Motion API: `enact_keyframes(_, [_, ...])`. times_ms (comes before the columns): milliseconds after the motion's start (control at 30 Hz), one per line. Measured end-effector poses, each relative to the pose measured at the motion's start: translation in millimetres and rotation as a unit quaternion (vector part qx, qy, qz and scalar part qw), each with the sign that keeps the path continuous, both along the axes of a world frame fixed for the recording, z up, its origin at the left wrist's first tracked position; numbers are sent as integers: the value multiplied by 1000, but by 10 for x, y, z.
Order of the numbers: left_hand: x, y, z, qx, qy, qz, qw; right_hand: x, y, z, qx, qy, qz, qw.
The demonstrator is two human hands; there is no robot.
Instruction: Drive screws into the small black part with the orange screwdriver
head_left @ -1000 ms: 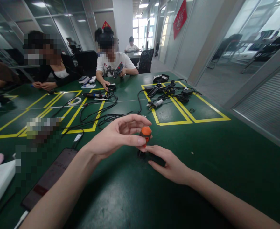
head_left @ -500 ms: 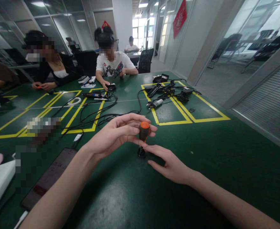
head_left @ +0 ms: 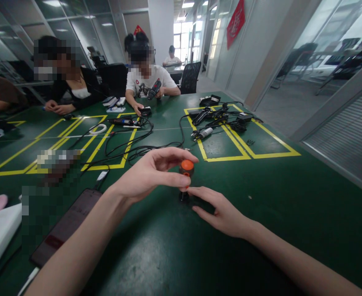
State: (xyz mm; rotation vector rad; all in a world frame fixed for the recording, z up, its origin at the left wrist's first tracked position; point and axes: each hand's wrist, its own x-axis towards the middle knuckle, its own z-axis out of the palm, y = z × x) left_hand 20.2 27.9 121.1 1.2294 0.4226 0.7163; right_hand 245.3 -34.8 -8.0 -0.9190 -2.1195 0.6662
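Observation:
My left hand (head_left: 150, 172) is closed on the handle of a screwdriver (head_left: 186, 166), its thumb across the near side and its fingers behind. The screwdriver is upright, with an orange cap on a dark handle. Its shaft runs down to a small black part (head_left: 184, 197) on the green table (head_left: 279, 213). Just right of that part is my right hand (head_left: 222, 211), fingers stretched out and thumb held apart below them. Its fingertips come close to the lower end of the screwdriver; whether they touch it I cannot tell.
A phone (head_left: 66, 226) with a cable lies left of my left arm, beside a white box (head_left: 2, 234). Black cables (head_left: 140, 144) cross the table beyond my hands. Black tools and cords (head_left: 214, 117) lie inside yellow tape. Across the table a person (head_left: 150, 80) holds a power drill (head_left: 154, 89).
My left thumb has moved right across the screwdriver handle, and the handle's orange markings have turned toward me. My right hand stays nearly where it was.

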Motion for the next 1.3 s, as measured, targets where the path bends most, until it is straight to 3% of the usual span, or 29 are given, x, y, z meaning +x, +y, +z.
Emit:
enact_keyframes(233, [-20, 6, 11, -31, -22, -38, 999, -4, 0, -30, 11, 3, -3, 1000])
enact_keyframes(933, [-6, 2, 18, -12, 4, -1, 1000, -1, -6, 1, 5, -6, -6, 1000])
enact_keyframes(1167, [-32, 31, 17, -50, -25, -48, 997, -5, -5, -12, 7, 3, -6, 1000])
enact_keyframes(1300, [-24, 29, 17, -56, -14, -30, 998, -6, -6, -7, 5, 0, -8, 1000])
